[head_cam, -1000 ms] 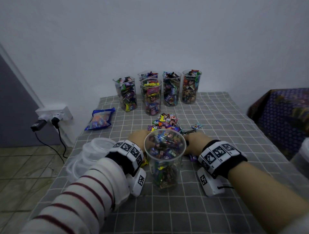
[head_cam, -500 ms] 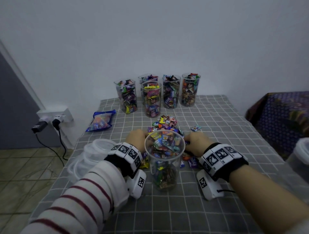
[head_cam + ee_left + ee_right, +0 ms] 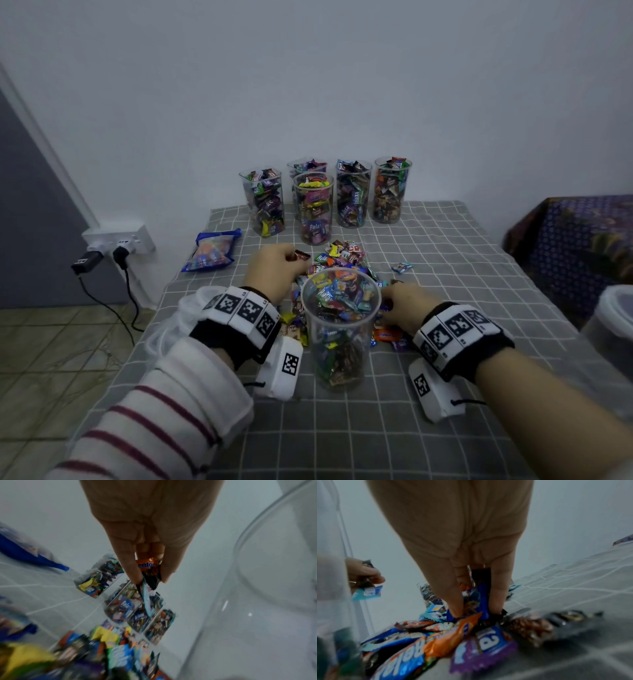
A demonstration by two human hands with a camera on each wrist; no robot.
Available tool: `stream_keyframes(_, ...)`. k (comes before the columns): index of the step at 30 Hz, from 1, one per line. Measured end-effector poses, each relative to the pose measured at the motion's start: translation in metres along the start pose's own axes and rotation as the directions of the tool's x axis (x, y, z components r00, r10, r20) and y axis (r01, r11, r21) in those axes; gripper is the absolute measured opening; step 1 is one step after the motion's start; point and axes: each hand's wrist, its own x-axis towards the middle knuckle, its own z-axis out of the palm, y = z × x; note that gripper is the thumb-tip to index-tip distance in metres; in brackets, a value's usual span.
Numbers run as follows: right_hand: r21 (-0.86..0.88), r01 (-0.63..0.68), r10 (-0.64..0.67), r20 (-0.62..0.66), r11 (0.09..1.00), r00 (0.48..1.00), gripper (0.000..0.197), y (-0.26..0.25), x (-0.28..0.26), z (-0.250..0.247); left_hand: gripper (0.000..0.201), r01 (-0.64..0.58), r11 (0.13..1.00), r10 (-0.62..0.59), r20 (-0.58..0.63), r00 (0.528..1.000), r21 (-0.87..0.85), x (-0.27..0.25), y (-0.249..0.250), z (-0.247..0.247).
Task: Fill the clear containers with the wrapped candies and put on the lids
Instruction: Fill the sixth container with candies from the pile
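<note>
striped sleeve, tagged black wristbands

Dim bluish light, soft shadows, wrist views motion-blurred, edges warped

1. The near container, a tall clear plastic cup, stands upright and lidless on the bench, filled with wrapped candies to just below its rim.
2. The loose candy pile lies spread on the cloth just behind and around that cup: small wrappers in blue, orange, purple, yellow and brown.
3. One stray candy in a light blue wrapper lies apart, right of the pile.
4. Five filled containers stand upright near the wall, lidless, heaped to the rim; one stands in front of the others.
5. The stacked clear lids sit at the bench's left edge.
</note>
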Motion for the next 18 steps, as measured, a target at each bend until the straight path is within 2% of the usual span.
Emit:
stream_keyframes(3,0.089,-0.02,0.025,-0.048,0.996,0.999,0.034,0.003,-0.005,-0.002,0.016,-0.033,0.983,0.013,-0.109,0.994,-0.181,-0.005,0.005,-0.01)
stream_keyframes(7,0.293,-0.01,0.049,-0.124,0.956,0.991,0.026,0.008,-0.013,-0.006,0.019,-0.077,0.953,0.027,-0.172,0.985,-0.293,-0.017,0.015,-0.021)
stream_keyframes(9,0.382,0.019,0.044,-0.156,0.924,0.987,0.022,0.009,-0.017,-0.01,0.02,-0.106,0.946,0.051,-0.182,0.982,-0.306,-0.022,0.02,-0.024)
stream_keyframes(12,0.419,0.058,0.044,-0.23,0.906,0.972,0.011,0.01,-0.024,-0.02,0.02,-0.144,0.945,0.092,-0.186,0.978,-0.292,-0.026,0.027,-0.027)
stream_keyframes(18,0.468,0.183,-0.012,-0.346,0.864,0.938,0.011,0.002,-0.046,-0.045,0.017,-0.197,0.932,0.143,-0.191,0.971,-0.303,-0.037,0.042,-0.029)
